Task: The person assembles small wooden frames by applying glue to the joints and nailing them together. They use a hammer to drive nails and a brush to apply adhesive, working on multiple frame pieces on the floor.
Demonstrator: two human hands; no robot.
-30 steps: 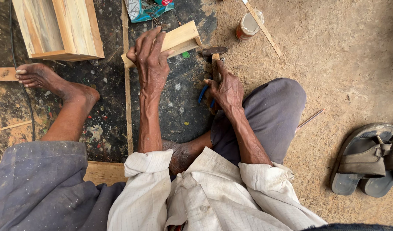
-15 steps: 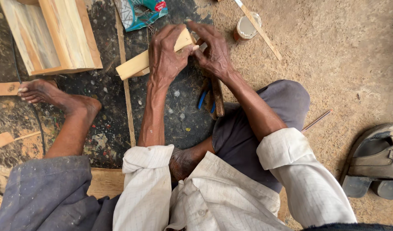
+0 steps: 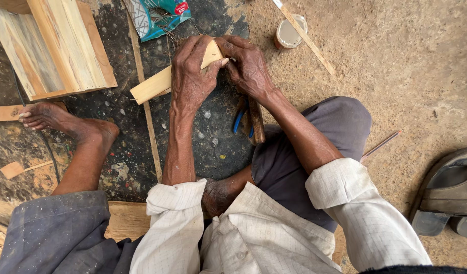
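A short pale wooden block [image 3: 152, 85] lies on the dark floor in front of me. My left hand [image 3: 191, 76] wraps over its right half and holds it. At the block's right end my right hand [image 3: 248, 66] has its fingers curled and pressed against the wood, thumb touching my left thumb. What the right fingers pinch is hidden. Below my hands a hammer with a wooden handle [image 3: 255, 121] and blue-handled pliers [image 3: 238, 121] rest on the floor beside my bent right knee.
A wooden box frame [image 3: 55, 48] stands at the upper left. A thin wooden strip [image 3: 148, 122] runs down the floor beside my bare left foot [image 3: 66, 122]. A small tin [image 3: 289, 33], a long stick [image 3: 307, 38], a torn green packet [image 3: 157, 18] and sandals [image 3: 446, 195] lie around.
My right hand left the hammer on the floor and rose to the block's right end. My left hand stayed on the block, which shifted slightly.
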